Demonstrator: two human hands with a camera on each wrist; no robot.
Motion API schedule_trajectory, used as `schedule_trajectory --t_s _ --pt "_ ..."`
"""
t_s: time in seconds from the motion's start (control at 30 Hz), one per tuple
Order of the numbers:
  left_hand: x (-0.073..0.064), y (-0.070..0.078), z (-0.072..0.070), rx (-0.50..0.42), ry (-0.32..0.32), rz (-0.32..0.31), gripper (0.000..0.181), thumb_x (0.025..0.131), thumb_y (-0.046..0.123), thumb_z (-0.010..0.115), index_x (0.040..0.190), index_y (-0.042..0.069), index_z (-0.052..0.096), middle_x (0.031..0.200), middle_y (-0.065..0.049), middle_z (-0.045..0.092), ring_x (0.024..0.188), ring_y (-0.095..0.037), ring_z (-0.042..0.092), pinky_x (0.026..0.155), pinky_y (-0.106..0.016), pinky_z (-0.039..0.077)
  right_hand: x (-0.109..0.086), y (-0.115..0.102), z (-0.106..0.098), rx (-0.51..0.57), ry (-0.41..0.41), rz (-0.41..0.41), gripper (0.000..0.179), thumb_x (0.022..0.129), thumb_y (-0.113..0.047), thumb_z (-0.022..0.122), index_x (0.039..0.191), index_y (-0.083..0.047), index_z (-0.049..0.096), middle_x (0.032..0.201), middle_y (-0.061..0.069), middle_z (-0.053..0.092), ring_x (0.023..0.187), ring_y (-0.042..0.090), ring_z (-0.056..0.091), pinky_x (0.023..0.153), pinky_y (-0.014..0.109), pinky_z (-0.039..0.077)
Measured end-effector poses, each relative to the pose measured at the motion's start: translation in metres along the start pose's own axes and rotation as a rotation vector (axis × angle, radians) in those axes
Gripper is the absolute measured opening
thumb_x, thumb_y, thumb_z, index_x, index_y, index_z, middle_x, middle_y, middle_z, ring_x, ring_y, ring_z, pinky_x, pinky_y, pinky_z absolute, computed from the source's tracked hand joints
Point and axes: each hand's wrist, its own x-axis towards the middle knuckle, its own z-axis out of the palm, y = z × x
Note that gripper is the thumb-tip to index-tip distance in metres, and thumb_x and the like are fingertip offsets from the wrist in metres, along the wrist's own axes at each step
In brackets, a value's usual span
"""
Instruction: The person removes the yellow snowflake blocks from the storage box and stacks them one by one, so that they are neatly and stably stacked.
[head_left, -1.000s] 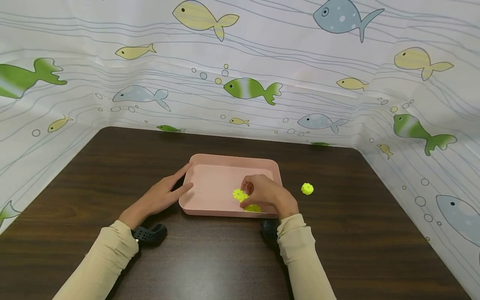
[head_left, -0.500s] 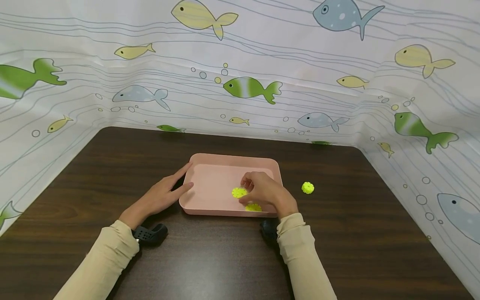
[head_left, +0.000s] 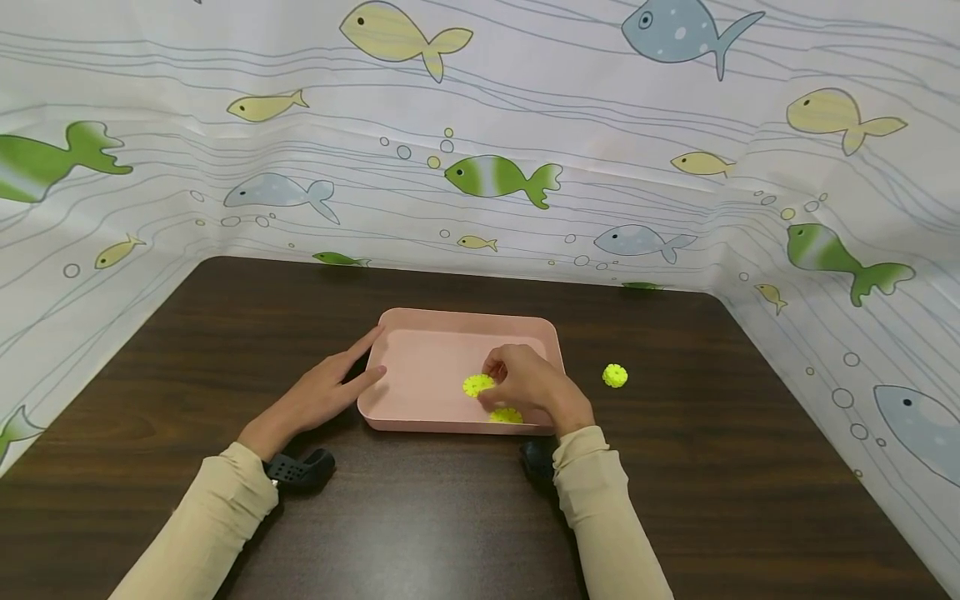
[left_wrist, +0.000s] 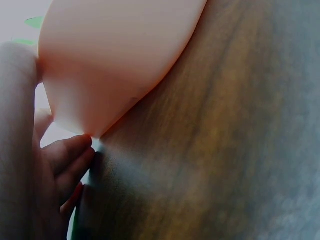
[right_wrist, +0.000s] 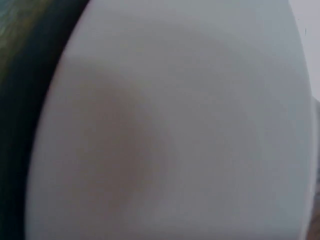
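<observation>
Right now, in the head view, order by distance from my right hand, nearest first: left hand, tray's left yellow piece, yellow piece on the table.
1. Left yellow piece in the tray: at your right hand.
2. Yellow piece on the table: to its right.
3. Left hand: tray's left end.

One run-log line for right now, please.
left hand: touching pink tray; right hand: over tray, grip unclear; farther yellow piece: in tray; nearer yellow piece: in tray; third yellow piece: on table, right of tray
</observation>
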Motion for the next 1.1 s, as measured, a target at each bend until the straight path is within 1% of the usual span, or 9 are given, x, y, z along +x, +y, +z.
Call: schedule_trajectory --t_s 0.13,0.23,0.3,0.47,0.57,0.73,0.83,1.0,1.1 --pt "0.000 -0.001 0.000 0.001 0.001 0.001 0.074 0.109 0.049 0.048 0.168 0.027 0.010 0.170 -0.018 0.020 0.150 -0.049 0.029 0.112 -0.074 0.027 -0.002 0.001 -0.011 0.039 0.031 -0.065 0.022 0.085 -0.013 0.086 0.101 -0.004 0.073 0.089 0.003 0.066 0.083 0.019 0.060 0.077 0.030 0.055" --pt "0.000 -0.001 0.000 0.001 0.004 0.000 0.074 0.109 0.049 0.048 0.168 0.027 0.010 0.170 -0.018 0.020 0.150 -0.049 0.029 0.112 -0.074 0.027 -0.009 0.005 -0.025 0.075 0.095 -0.130 0.021 0.086 -0.011 0.085 0.103 -0.003 0.076 0.092 0.005 0.067 0.082 0.020 0.060 0.074 0.032 0.055" --pt "0.000 -0.001 0.000 0.000 0.006 0.002 0.073 0.109 0.048 0.048 0.168 0.027 0.011 0.170 -0.018 0.020 0.150 -0.049 0.029 0.112 -0.074 0.027 -0.016 0.010 -0.036 0.084 0.151 -0.129 0.022 0.087 -0.012 0.084 0.106 -0.003 0.077 0.094 0.006 0.068 0.081 0.021 0.059 0.071 0.033 0.054" --pt "-0.001 0.000 -0.001 -0.005 0.008 0.011 0.073 0.109 0.047 0.048 0.168 0.026 0.011 0.170 -0.018 0.020 0.150 -0.049 0.029 0.113 -0.074 0.027 -0.042 0.034 -0.063 0.069 0.295 -0.045 0.028 0.088 -0.012 0.083 0.113 0.000 0.077 0.093 0.010 0.066 0.081 0.024 0.057 0.068 0.034 0.051" --pt "-0.001 0.000 -0.001 -0.008 0.008 0.011 0.073 0.109 0.047 0.047 0.168 0.026 0.011 0.170 -0.018 0.020 0.150 -0.048 0.029 0.113 -0.073 0.028 -0.058 0.055 -0.075 0.056 0.342 0.007 0.031 0.089 -0.013 0.082 0.115 0.002 0.076 0.096 0.013 0.067 0.083 0.025 0.059 0.068 0.032 0.052" --pt "0.000 0.001 0.001 -0.011 0.003 0.005 0.073 0.109 0.047 0.047 0.168 0.026 0.011 0.170 -0.017 0.020 0.150 -0.048 0.029 0.113 -0.073 0.028 -0.079 0.089 -0.089 0.032 0.366 0.107 0.036 0.091 -0.016 0.080 0.119 0.005 0.073 0.098 0.015 0.067 0.085 0.026 0.060 0.069 0.030 0.054" --pt "0.000 0.001 0.001 -0.012 0.000 0.001 0.073 0.109 0.048 0.048 0.168 0.027 0.011 0.170 -0.017 0.020 0.150 -0.048 0.029 0.112 -0.073 0.028 -0.089 0.105 -0.093 0.015 0.371 0.153 0.039 0.093 -0.018 0.079 0.122 0.007 0.071 0.100 0.016 0.067 0.087 0.027 0.060 0.071 0.031 0.053" --pt "0.000 0.001 0.001 -0.014 0.002 -0.002 0.072 0.109 0.048 0.048 0.168 0.028 0.011 0.170 -0.016 0.021 0.150 -0.047 0.029 0.113 -0.073 0.028 -0.096 0.123 -0.095 0.017 0.367 0.206 0.042 0.096 -0.020 0.075 0.125 0.010 0.069 0.104 0.019 0.065 0.091 0.029 0.057 0.075 0.030 0.052" --pt "0.000 0.001 0.001 -0.017 0.002 -0.003 0.072 0.109 0.047 0.048 0.168 0.028 0.011 0.170 -0.016 0.020 0.151 -0.047 0.028 0.113 -0.073 0.028 -0.096 0.129 -0.094 0.027 0.366 0.212 0.042 0.097 -0.021 0.075 0.124 0.010 0.069 0.104 0.019 0.065 0.091 0.029 0.057 0.074 0.029 0.052"
